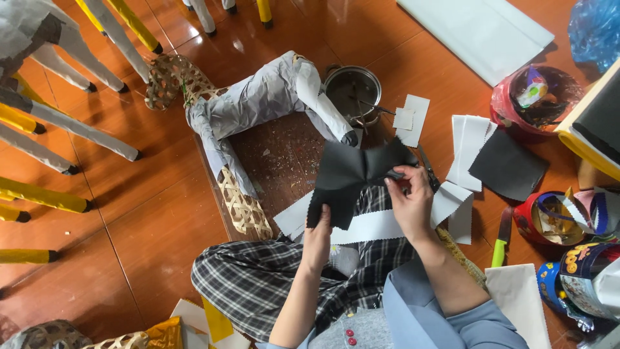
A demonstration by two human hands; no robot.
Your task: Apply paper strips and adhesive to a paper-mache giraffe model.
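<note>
Floor scene, positions given from the round steel pot (352, 90).

- Black crumpled sheet of paper (352, 176) — just below the pot, held up over the lap. Left hand (317, 242) pinches its lower edge, fingers closed on it; right hand (411, 201) grips its right side, fingers closed on it.
- White pinked-edge paper strips (374, 226) — below the pot, under the black sheet.
- Woven bamboo animal frame partly wrapped in grey-white paper (258, 103) — left of the pot, one leg touching its rim.
- Flat black paper square (508, 165) — right of the pot.
- Green-handled knife (501, 240) — lower right, well apart.
</note>
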